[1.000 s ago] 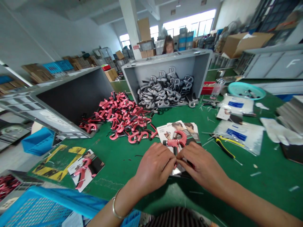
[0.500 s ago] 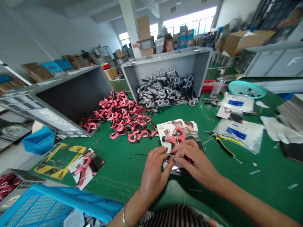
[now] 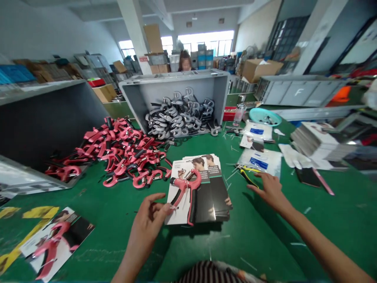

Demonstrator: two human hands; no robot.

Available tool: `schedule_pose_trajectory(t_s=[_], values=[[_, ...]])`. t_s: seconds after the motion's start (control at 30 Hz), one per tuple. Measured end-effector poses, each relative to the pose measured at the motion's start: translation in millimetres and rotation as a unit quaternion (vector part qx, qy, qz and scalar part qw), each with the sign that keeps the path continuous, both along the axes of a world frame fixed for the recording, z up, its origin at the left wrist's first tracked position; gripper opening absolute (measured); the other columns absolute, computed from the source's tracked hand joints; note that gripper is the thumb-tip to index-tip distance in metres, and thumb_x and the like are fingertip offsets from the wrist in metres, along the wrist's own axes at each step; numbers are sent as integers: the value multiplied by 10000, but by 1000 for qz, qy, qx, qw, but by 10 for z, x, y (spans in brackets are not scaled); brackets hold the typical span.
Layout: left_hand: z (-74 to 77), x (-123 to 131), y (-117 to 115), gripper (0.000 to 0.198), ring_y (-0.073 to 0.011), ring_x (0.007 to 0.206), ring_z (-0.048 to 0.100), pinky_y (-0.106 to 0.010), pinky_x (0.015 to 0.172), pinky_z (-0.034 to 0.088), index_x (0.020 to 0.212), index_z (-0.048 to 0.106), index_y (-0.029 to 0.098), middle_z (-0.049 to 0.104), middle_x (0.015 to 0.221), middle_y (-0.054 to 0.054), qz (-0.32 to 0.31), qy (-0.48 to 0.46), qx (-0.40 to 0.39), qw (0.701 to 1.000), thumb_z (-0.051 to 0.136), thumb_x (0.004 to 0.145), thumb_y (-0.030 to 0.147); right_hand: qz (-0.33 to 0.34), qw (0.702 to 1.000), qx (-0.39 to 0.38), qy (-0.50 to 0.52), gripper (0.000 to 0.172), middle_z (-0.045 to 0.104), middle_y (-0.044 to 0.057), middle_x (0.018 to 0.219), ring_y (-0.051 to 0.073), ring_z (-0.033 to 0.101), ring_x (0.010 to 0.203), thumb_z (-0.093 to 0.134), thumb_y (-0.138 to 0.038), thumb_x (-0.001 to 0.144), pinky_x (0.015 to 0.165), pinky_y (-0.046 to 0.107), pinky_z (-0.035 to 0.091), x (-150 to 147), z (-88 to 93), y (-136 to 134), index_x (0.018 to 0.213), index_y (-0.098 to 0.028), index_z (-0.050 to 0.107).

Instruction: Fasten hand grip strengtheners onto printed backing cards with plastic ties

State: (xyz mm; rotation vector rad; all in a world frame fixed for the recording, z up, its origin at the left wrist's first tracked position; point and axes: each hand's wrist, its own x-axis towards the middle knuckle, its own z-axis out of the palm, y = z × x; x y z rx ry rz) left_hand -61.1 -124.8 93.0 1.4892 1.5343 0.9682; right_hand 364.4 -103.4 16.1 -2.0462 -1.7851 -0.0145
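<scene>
A red-and-black hand grip strengthener (image 3: 193, 196) lies on a printed backing card (image 3: 179, 212) on top of a card stack. My left hand (image 3: 150, 220) is at the lower end of its left handle, thumb against the handle by a thin white cable tie (image 3: 173, 207). Its index finger points forward and the other fingers curl, partly hidden. My right hand (image 3: 269, 190) reaches out over the yellow-and-black cutters (image 3: 249, 177), thumb and fingers apart, not closed on the handles. Another carded red grip strengthener (image 3: 57, 243) lies at the lower left.
Loose red grip strengtheners (image 3: 126, 149) pile out of a tipped grey crate (image 3: 38, 129). Behind, another grey crate (image 3: 176, 80) holds grey ones. Cable-tie bags (image 3: 262, 159), a turquoise tray (image 3: 265, 116), white gloves (image 3: 294, 157) and a card stack (image 3: 315, 141) stand right. A person sits opposite.
My right hand has left the grip strengthener and moved right to the cutters. My left hand stays at the left handle's end. The view has turned right.
</scene>
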Motion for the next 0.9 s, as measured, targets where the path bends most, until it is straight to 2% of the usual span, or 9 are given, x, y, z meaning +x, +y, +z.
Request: schedule_pose_trajectory(t_s=[0.07, 0.13, 0.23, 0.37, 0.47, 0.57, 0.67, 0.77, 0.9], values=[[46, 45, 101, 558, -182, 674, 642, -280, 601, 502, 1175, 510, 163, 653, 807, -15, -7, -31, -71, 997, 681, 780, 518, -45, 994, -77, -61, 702, 541, 234, 1313, 436, 485, 1181, 556, -643, 797, 905, 573, 421, 281, -181, 182, 1264, -118, 542], [132, 65, 197, 591, -143, 543, 575, -230, 469, 432, 1162, 508, 152, 576, 687, 39, -48, -50, -124, 990, 709, 749, 525, -48, 983, -148, -96, 776, 533, 241, 1305, 451, 496, 1155, 537, -692, 773, 862, 592, 438, 433, -275, 345, 1300, -122, 524], [336, -5, 283, 570, -94, 498, 497, -171, 423, 342, 1139, 543, 143, 456, 592, 84, -66, -51, -119, 989, 740, 740, 498, -3, 971, -190, -148, 706, 565, 235, 1211, 436, 528, 1085, 533, -666, 779, 802, 578, 462, 569, -334, 527, 1251, -142, 572], [526, -65, 328, 554, -82, 535, 541, -149, 443, 383, 1174, 551, 137, 541, 664, 46, -38, -123, -110, 985, 743, 761, 451, 60, 959, -201, -191, 652, 562, 224, 1210, 430, 509, 1098, 588, -600, 758, 780, 547, 478, 723, -364, 718, 1252, -175, 588], [480, 69, 376, 495, -113, 470, 571, -175, 364, 404, 1170, 540, 142, 612, 701, -3, -130, -204, -194, 951, 686, 810, 449, 76, 953, -227, -184, 704, 555, 230, 1232, 437, 503, 1117, 627, -554, 743, 776, 538, 475, 715, -320, 788, 1332, -180, 530], [383, 263, 403, 341, -131, 463, 594, -185, 354, 433, 955, 593, 129, 616, 659, -28, -227, -252, -264, 903, 647, 839, 446, 105, 948, -232, -189, 643, 578, 225, 1187, 420, 523, 1090, 706, -421, 688, 815, 528, 453, 597, -256, 736, 1264, -164, 579], [359, 383, 392, 280, -133, 561, 628, -225, 473, 535, 844, 597, 132, 625, 711, -32, -228, -281, -259, 895, 664, 836, 403, 118, 949, -235, -171, 591, 578, 213, 1165, 390, 540, 1061, 739, -305, 633, 836, 494, 441, 473, -232, 619, 1189, -147, 618], [390, 436, 406, 236, -140, 695, 660, -260, 616, 585, 945, 611, 148, 661, 843, -40, -195, -318, -236, 897, 687, 829, 339, 123, 956, -234, -128, 600, 562, 199, 1189, 359, 543, 1061, 686, -298, 687, 834, 467, 444, 424, -213, 537, 1259, -157, 571], [402, 569, 547, 305, -151, 582, 630, -276, 488, 564, 951, 638, 133, 656, 743, -46, -216, -347, -252, 877, 648, 855, 423, 152, 956, -246, -44, 526, 615, 152, 1106, 280, 598, 969, 645, -324, 735, 829, 402, 471, 452, -104, 537, 1224, -144, 585]])
